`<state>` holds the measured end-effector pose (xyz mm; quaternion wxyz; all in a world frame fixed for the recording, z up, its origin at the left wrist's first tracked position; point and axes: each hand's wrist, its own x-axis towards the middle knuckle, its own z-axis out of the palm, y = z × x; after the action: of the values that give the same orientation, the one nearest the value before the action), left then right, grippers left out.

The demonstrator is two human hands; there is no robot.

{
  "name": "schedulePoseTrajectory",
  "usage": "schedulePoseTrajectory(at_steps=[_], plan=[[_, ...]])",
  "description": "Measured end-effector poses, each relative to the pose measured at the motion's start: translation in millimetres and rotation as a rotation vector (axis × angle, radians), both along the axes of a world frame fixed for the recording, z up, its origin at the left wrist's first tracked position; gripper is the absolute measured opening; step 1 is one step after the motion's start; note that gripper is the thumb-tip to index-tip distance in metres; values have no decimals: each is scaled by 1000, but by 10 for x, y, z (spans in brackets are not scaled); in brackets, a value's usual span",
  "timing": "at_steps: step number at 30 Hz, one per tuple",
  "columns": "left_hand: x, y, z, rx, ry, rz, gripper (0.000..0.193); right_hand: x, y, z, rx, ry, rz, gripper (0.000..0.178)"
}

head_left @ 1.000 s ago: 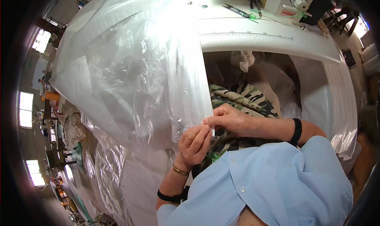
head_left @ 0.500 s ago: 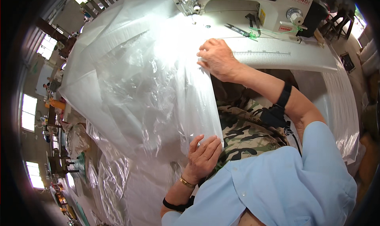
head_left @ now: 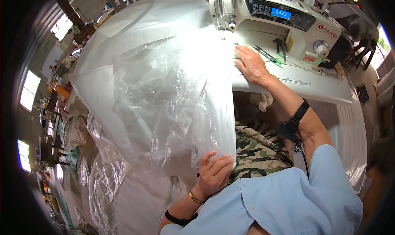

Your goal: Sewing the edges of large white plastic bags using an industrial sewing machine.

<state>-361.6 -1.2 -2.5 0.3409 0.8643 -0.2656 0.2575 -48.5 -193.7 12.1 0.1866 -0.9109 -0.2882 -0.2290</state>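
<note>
A large translucent plastic sheet (head_left: 140,95) is spread over the left and middle, crinkled in places. Its straight right edge runs from the white sewing machine (head_left: 296,23) down toward my lap. Low on that edge my left hand (head_left: 214,171) is closed over the sheet, fingers bent around its near corner. My right hand (head_left: 252,66) lies on the machine bed just right of the sheet's edge, fingers stretched out, holding nothing I can see. Its fingertips are to the right of the needle area, which is washed out by the bright lamp.
Thread snips (head_left: 265,53) with green thread lie on the bed right of my right hand. A printed ruler scale (head_left: 294,82) runs along the bed's front. More crumpled plastic sheeting (head_left: 107,177) hangs at lower left. My camouflage-clad legs (head_left: 259,148) are below the bed.
My right hand has left the sheet's edge and opened flat on the bed, farther right. My left hand stays on the near corner. The view has shifted, showing more of the machine.
</note>
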Motion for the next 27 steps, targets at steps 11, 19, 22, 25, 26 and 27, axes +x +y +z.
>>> schedulePoseTrajectory(at_steps=[11, 19, 22, 25, 26, 27], plan=[[-8, 122, -391, -130, 112, -15, 16, 118, 70, 137, -192, 245, 192, 56], [185, 48, -398, 55, 123, -67, 13, 231, 87, 127, -133, 224, 308, 59], [299, 55, -334, 117, 131, -73, 12, 246, 77, 123, -140, 225, 302, 60], [444, 85, -293, 138, 105, -57, 11, 258, 89, 105, -141, 244, 288, 65], [502, 95, -277, 139, 106, -60, 11, 264, 82, 99, -159, 249, 287, 67], [569, 103, -258, 145, 92, -59, 10, 266, 67, 94, -157, 250, 285, 67]])
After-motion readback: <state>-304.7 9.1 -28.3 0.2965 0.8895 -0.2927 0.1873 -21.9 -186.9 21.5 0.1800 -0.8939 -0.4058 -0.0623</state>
